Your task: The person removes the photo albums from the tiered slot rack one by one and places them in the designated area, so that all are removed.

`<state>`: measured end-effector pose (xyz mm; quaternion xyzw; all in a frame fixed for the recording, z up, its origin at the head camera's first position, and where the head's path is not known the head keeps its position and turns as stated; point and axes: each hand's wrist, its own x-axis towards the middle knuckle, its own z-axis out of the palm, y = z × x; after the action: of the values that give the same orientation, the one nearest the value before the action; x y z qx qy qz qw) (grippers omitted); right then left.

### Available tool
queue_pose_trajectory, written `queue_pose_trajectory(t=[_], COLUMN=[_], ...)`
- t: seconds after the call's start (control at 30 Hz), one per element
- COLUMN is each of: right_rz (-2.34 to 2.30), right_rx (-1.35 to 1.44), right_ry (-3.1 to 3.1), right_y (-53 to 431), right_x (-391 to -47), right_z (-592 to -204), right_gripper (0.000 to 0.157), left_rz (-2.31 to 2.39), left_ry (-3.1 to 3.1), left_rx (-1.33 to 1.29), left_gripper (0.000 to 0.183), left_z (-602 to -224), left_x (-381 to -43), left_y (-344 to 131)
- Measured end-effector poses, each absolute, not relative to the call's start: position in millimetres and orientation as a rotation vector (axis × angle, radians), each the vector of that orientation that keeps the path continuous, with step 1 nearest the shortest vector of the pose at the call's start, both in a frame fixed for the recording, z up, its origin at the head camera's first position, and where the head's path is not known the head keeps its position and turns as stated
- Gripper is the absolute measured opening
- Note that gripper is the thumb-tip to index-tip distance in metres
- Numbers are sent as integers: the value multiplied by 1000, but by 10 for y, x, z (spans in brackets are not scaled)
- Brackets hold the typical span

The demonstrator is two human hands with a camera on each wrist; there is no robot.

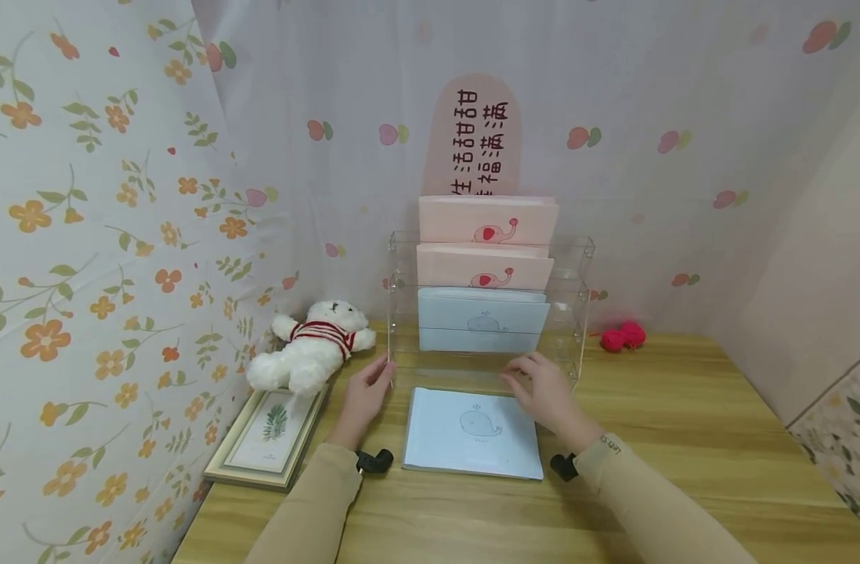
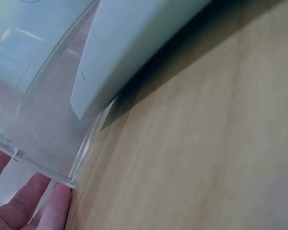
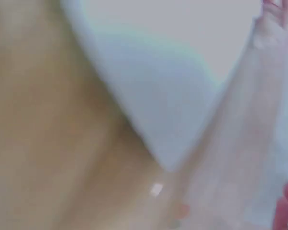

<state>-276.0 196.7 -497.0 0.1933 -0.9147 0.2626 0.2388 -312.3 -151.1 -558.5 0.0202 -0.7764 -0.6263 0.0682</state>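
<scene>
My left hand [image 1: 365, 394] touches the left side of a clear acrylic rack [image 1: 488, 366], its fingers [image 2: 56, 211] against the outside of the side panel near the tabletop. My right hand [image 1: 544, 392] hovers by the upper right corner of a pale blue booklet stack [image 1: 444, 435] with a whale drawing, fingers bent and apart, with nothing visible between them. The stack lies on the table before the rack. Upright in the rack's tiers stand a blue whale booklet [image 1: 451, 325], a pink elephant booklet [image 1: 444, 268] and another pink booklet [image 1: 444, 219] on top.
A white teddy bear [image 1: 323, 337] in a striped top lies at the left, partly over a framed leaf picture [image 1: 254, 442]. Pink-red yarn balls [image 1: 623, 337] sit right of the rack. A patterned curtain [image 1: 331, 157] hangs behind the wooden table [image 1: 684, 439].
</scene>
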Motion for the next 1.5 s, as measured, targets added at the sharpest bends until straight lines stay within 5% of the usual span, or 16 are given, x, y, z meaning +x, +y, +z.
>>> queue_pose_trajectory(t=[0.17,0.33,0.5,0.87,1.5], right_rz=[875,969,986,1116,1342], right_rx=[361,225,180,146,76], right_ry=[-2325,-2355,-2443,-2532,-2521], right_y=[2028,2091,2135,2114,1957], right_x=[-2834,-2914,-2979,-3113,-3317], right_z=[-4596,-4281,-4155,-4079,-4053], right_gripper=[19,42,61,75,46], left_rz=[-1877,-1890,-1897,-1869,-1844], left_ry=[-2340,-2323,-2327,-2323,-2339], left_rx=[50,44,58,49,47], left_gripper=[48,48,46,47,45], left_z=[-5559,-5547,-5563,-5574,-5574], left_x=[-3121,-3114,-3116,-3108,-3107], left_y=[-1512,-1522,-1518,-1504,-1488])
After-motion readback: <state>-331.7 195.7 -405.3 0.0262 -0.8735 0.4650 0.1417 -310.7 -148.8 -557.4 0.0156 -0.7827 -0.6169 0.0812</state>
